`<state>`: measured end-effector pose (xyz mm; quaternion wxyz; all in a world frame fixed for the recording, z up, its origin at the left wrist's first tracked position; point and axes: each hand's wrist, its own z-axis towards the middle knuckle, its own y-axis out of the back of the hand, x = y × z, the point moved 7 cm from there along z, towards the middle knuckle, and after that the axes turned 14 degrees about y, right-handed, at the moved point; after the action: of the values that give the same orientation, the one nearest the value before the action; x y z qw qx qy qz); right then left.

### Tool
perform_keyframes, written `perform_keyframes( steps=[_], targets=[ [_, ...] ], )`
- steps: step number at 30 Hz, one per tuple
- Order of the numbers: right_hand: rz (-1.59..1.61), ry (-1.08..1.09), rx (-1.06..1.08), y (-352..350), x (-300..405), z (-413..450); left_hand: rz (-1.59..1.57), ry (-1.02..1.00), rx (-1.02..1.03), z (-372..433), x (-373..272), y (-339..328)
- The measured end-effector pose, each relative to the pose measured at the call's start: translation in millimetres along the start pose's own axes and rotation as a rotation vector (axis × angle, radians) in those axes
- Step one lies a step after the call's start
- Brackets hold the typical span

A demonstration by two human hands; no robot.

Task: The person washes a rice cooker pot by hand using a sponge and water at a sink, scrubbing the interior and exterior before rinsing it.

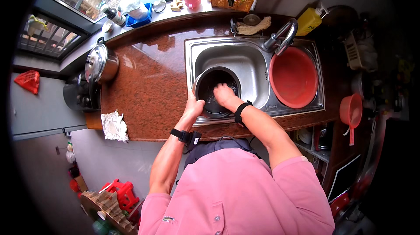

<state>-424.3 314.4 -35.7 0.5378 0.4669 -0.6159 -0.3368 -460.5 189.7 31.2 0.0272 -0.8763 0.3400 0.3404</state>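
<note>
A round cooking pot [213, 76] with a dark inside and a light metal outer wall sits in the left basin of the stainless-steel sink [251, 62]. My left hand [194, 106] grips its near-left rim, thumb at the edge. Inside the pot, my right hand [225, 95] reaches down with curled fingers close to the bottom. Small whitish bits or bubbles show around those fingers. Whether they hold anything is hidden. Over the divider between the basins stands the chrome faucet [279, 39]; no running water can be made out.
A red plastic basin [293, 79] fills the right side of the sink. Behind it stands a yellow pump bottle [309, 22]. Crumpled foil [115, 125] lies at the brown countertop's [154, 87] front left, with a pressure cooker [102, 62] farther back. A red dipper [351, 112] is at right.
</note>
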Motion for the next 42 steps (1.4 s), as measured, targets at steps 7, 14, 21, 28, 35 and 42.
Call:
perform_keyframes(
  steps=[7, 14, 21, 28, 35, 42],
  targets=[
    [0.936, -0.085, 0.222, -20.7, 28.6, -1.4, -0.036, 0.008, 0.034, 25.5, 19.3, 0.9],
    [0.904, 0.083, -0.240, 43.5, 46.8, -24.8, -0.120, 0.040, 0.023, 21.9, 1.5, 19.4],
    [0.135, 0.325, -0.387, 59.3, 22.6, -68.7, -0.096, 0.010, 0.076, 24.0, 0.4, 30.3],
    [-0.100, 0.253, -0.534, 106.4, -31.4, -37.3, 0.016, 0.104, 0.134, 18.2, 2.9, 32.1],
    [0.781, -0.201, -0.357, 49.2, -73.5, -26.1, 0.038, 0.076, 0.365, 10.6, -15.2, 23.8],
    [0.817, -0.445, -0.465, 32.3, -78.1, -41.3, 0.497, -0.398, -0.426, -4.0, -66.8, 55.8]
  ],
)
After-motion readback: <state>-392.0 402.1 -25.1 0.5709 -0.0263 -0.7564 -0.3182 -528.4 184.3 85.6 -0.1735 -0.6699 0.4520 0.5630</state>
